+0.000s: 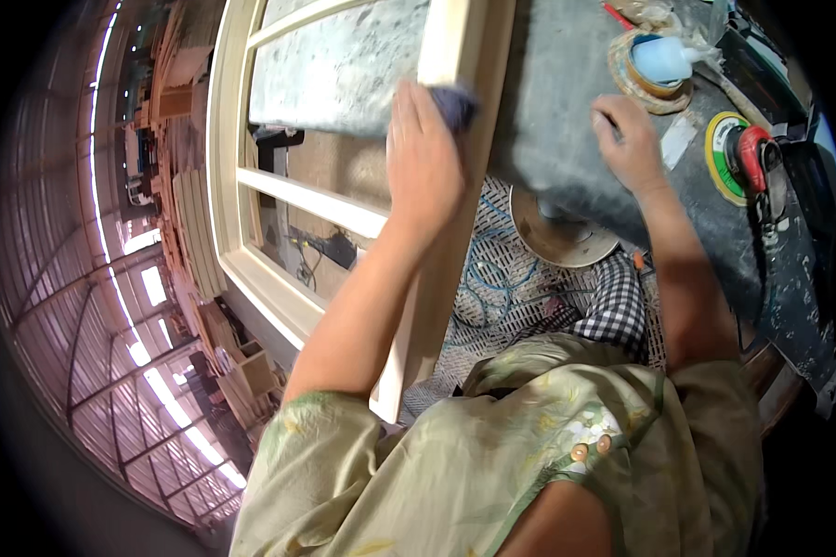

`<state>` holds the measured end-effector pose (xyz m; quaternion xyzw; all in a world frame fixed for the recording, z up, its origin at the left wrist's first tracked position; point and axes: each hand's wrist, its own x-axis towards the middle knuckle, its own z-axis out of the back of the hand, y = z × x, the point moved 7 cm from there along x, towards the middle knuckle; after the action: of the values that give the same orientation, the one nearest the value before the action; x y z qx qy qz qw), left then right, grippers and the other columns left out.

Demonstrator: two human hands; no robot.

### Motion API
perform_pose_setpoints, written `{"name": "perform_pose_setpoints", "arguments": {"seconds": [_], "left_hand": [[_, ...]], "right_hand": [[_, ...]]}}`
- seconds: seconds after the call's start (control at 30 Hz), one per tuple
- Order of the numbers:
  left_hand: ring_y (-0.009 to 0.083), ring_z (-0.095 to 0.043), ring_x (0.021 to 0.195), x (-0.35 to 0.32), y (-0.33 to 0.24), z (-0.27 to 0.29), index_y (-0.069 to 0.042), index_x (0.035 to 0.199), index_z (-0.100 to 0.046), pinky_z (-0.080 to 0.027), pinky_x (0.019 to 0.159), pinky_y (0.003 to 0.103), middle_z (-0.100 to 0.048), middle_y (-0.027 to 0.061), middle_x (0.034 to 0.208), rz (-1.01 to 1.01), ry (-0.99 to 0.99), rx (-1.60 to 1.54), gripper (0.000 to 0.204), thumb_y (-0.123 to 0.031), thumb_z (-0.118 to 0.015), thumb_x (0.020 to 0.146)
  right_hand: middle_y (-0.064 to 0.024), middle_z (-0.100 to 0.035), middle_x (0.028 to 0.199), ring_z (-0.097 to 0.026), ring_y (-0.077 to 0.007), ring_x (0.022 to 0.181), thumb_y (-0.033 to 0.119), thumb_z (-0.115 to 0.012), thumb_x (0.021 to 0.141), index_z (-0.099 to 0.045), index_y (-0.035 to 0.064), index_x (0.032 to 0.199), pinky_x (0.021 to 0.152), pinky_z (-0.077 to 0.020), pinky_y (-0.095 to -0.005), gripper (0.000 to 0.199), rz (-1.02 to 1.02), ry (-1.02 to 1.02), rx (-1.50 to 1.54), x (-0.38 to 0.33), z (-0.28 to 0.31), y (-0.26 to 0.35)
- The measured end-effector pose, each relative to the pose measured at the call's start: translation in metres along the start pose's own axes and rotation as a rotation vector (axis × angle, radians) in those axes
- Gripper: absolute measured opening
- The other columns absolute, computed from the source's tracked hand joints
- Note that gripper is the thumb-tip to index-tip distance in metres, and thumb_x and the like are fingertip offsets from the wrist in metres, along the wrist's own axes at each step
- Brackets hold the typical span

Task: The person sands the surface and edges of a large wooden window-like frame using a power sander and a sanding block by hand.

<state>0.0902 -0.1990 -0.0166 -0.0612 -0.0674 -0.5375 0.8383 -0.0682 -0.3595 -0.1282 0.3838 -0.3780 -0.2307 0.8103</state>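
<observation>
A pale wooden frame with crossbars (450, 46) leans over the left side of the grey work surface (555, 65). My left hand (423, 158) is on its near right rail, slightly blurred. Its fingers press a dark purple pad (456, 108) against the wood; whether this is sandpaper or cloth I cannot make out. Over on the grey surface, my right hand (628, 144) rests with its fingers curled in, and nothing shows in them. Close to it lie a small white piece of paper (679, 139) and a light blue plastic bottle (661, 61) in a brown ring.
At the right lies a power sander (754, 153) with a yellow-green disc and a cable. Below the work surface are a round metal dish-like thing (557, 232), blue cord (489, 275) and checkered cloth (613, 302). Stacked timber (198, 227) stands at the left.
</observation>
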Motion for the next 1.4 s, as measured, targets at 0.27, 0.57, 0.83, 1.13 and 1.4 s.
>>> {"name": "perform_pose_setpoints", "arguments": {"seconds": [0.27, 0.57, 0.83, 1.13, 1.4], "left_hand": [[0.0494, -0.032, 0.130, -0.294, -0.003, 0.067, 0.017, 0.133, -0.025, -0.024, 0.106, 0.056, -0.030, 0.0393, 0.138, 0.224, 0.220, 0.139, 0.072, -0.011, -0.062, 0.079], [0.0401, -0.044, 0.121, -0.021, 0.001, 0.027, 0.014, 0.123, -0.036, -0.032, 0.103, 0.047, -0.045, 0.0310, 0.126, 0.164, -0.189, 0.125, 0.059, -0.023, -0.061, 0.084], [0.0386, -0.041, 0.124, -0.225, 0.005, 0.067, 0.011, 0.135, -0.029, -0.019, 0.110, 0.050, -0.043, 0.0290, 0.130, 0.433, 0.202, -0.078, 0.063, -0.021, -0.052, 0.086], [0.0367, -0.046, 0.122, -0.120, 0.023, 0.038, 0.005, 0.132, -0.036, -0.019, 0.108, 0.056, -0.052, 0.0246, 0.124, 0.501, 0.240, -0.356, 0.049, -0.027, -0.039, 0.096], [0.0363, -0.053, 0.109, -0.102, 0.022, 0.046, 0.002, 0.115, -0.048, -0.030, 0.098, 0.050, -0.057, 0.0245, 0.109, 0.553, 0.171, -0.319, 0.040, -0.031, -0.042, 0.095]], "right_hand": [[-0.0114, -0.062, 0.097, -0.060, -0.0286, 0.092, 0.022, -0.069, 0.078, -0.060, 0.0031, 0.099, 0.084, -0.0474, -0.0373, 0.030, 0.153, 0.037, -0.228, 0.002, -0.010, 0.014], [-0.0135, -0.060, 0.104, -0.055, -0.0317, 0.099, 0.028, -0.070, 0.078, -0.059, 0.0031, 0.103, 0.088, -0.0435, -0.0393, 0.037, 0.118, 0.137, -0.156, 0.009, -0.018, 0.020], [-0.0130, -0.058, 0.108, -0.050, -0.0319, 0.105, 0.028, -0.071, 0.076, -0.057, 0.0048, 0.103, 0.093, -0.0404, -0.0408, 0.039, 0.154, 0.166, -0.268, 0.006, -0.009, 0.020], [-0.0084, -0.055, 0.117, -0.047, -0.0300, 0.111, 0.035, -0.069, 0.076, -0.056, 0.0060, 0.108, 0.095, -0.0381, -0.0420, 0.045, 0.222, 0.263, -0.329, 0.000, -0.021, 0.020], [-0.0075, -0.051, 0.122, -0.043, -0.0300, 0.115, 0.037, -0.068, 0.077, -0.054, 0.0079, 0.113, 0.099, -0.0348, -0.0430, 0.049, 0.175, 0.317, -0.412, 0.000, -0.034, 0.031]]}}
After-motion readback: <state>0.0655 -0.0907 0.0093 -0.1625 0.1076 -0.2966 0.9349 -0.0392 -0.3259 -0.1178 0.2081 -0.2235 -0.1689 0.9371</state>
